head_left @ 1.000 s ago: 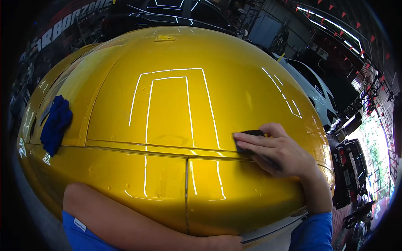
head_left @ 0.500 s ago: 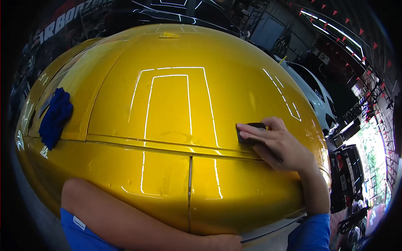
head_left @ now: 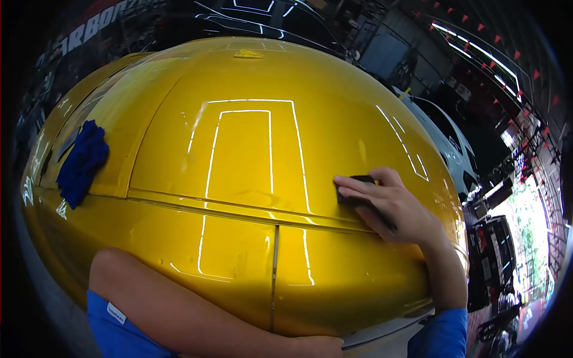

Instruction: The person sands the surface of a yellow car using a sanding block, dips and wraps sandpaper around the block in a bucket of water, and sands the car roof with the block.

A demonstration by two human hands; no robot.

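Observation:
My right hand (head_left: 397,209) grips a flat black pad (head_left: 353,192) against the glossy yellow car surface (head_left: 239,149), a little above the long panel seam. Its thumb and fingers are closed round the pad. My left forearm lies across the bottom of the view, and my left hand (head_left: 319,345) is at the lower edge of the yellow body; its fingers are out of sight. A crumpled blue cloth (head_left: 85,164) lies on the car at the far left.
A small yellow object (head_left: 248,54) sits on the far part of the car. Behind are a dark car (head_left: 268,21), a white car (head_left: 444,134) at the right, and a black vehicle (head_left: 490,253) near a bright opening.
My right hand and the black pad have moved slightly up over the yellow surface from a second ago. The view has shifted a little. My left arm stays across the bottom.

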